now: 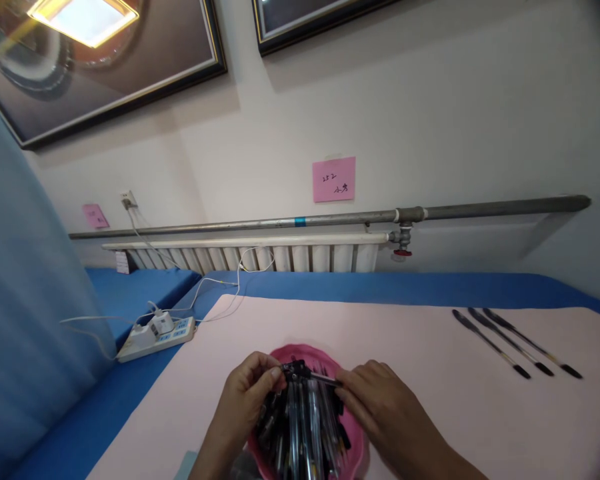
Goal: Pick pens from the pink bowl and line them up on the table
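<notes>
Both of my hands are raised over a pink basket (pixel 359 453) full of loose clear pen barrels (pixel 300 427) and black pen parts. My left hand (pixel 253 387) pinches a small black piece, which looks like a pen cap (pixel 285 367), at the basket's far left side. My right hand (pixel 375 400) is closed on a slim pen (pixel 324 379), pointing left toward that piece. Black parts behind blur the spot where the two meet, so I cannot tell whether they are joined. Three pens (pixel 511 341) with black ends lie side by side on the pink sheet to the right.
The pink sheet (pixel 405 333) covers a blue table (pixel 430 287). On the left sit a white power strip (pixel 167 342) with plugged-in chargers and trailing cables, beside a blue curtain (pixel 25 300). A radiator (pixel 305 257) and pipe (pixel 350 219) run along the wall behind.
</notes>
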The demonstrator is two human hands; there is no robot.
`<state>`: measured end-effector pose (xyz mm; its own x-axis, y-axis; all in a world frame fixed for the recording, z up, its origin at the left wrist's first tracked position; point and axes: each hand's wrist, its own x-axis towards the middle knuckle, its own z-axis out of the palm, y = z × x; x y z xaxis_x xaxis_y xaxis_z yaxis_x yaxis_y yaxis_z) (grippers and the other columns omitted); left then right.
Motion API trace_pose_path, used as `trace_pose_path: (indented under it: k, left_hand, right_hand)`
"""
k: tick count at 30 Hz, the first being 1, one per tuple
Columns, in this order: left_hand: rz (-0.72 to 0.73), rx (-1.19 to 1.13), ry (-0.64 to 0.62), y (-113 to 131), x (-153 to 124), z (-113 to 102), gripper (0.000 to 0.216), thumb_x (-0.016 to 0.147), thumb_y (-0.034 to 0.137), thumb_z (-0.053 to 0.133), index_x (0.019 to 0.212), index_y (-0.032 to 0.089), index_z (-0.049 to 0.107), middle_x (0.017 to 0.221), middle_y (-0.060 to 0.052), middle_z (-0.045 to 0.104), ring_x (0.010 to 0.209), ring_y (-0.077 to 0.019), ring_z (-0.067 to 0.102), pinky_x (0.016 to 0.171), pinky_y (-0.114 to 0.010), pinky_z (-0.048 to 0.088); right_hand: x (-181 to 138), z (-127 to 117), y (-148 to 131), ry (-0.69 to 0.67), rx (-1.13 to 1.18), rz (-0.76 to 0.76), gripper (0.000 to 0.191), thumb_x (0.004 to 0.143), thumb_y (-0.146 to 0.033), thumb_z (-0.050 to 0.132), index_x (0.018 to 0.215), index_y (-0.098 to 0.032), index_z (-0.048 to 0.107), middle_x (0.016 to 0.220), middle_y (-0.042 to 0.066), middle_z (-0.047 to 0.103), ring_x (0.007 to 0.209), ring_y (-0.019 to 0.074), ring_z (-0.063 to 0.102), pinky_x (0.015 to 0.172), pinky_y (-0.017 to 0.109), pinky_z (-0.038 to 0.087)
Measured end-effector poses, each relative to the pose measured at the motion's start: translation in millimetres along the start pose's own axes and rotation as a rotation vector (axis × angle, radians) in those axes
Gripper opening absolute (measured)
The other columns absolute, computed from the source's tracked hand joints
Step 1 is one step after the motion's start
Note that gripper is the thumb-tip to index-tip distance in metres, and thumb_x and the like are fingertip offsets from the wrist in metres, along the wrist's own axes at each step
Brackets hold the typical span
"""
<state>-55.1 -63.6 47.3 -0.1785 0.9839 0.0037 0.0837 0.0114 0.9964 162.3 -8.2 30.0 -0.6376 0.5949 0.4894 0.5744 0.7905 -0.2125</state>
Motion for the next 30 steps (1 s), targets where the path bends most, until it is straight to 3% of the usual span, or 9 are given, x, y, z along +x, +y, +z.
trace_pose_path:
  k: [13,16,22,30]
  left_hand:
    - [-0.041,0.031,0.002,2,-2,-1,0.014,0.073,0.030,0.063,0.072,0.016,0.062,0.066,0.001,0.060,0.062,-0.0111,0.050,0.059,-0.022,0.037]
    - [-0.064,-0.102,0.041,3,-2,4,0.015,0.070,0.029,0.067,0.071,0.015,0.063,0.063,0.001,0.060,0.060,-0.0098,0.051,0.057,-0.020,0.037]
    - [-0.191,-0.589,0.231,-4,3,19,0.024,0.059,0.024,0.078,0.075,0.014,0.062,0.064,0.000,0.062,0.059,-0.0109,0.059,0.059,-0.022,0.047]
    - [-0.207,-0.723,0.284,-9,2,29,0.020,0.060,0.022,0.078,0.068,0.013,0.062,0.063,0.000,0.063,0.060,-0.0107,0.061,0.062,-0.023,0.052]
  right_hand:
    - [2,-4,-3,0.081,-0.068,-0.056,0.028,0.093,-0.018,0.036,0.084,-0.019,0.062,0.069,0.003,0.060,0.064,0.0179,0.051,0.062,0.032,0.038]
    - [0,-3,-7,0.076,-0.027,-0.043,0.025,0.093,-0.019,0.036,0.087,-0.021,0.061,0.070,0.003,0.061,0.064,0.0173,0.053,0.061,0.030,0.040]
    - [-7,10,-18,0.087,0.026,-0.041,0.024,0.092,-0.020,0.034,0.089,-0.021,0.058,0.072,0.003,0.063,0.063,0.0166,0.059,0.057,0.027,0.044]
    - [-11,20,-24,0.129,0.005,-0.088,0.022,0.090,-0.017,0.036,0.082,-0.019,0.056,0.064,0.001,0.058,0.051,0.0140,0.053,0.047,0.025,0.037]
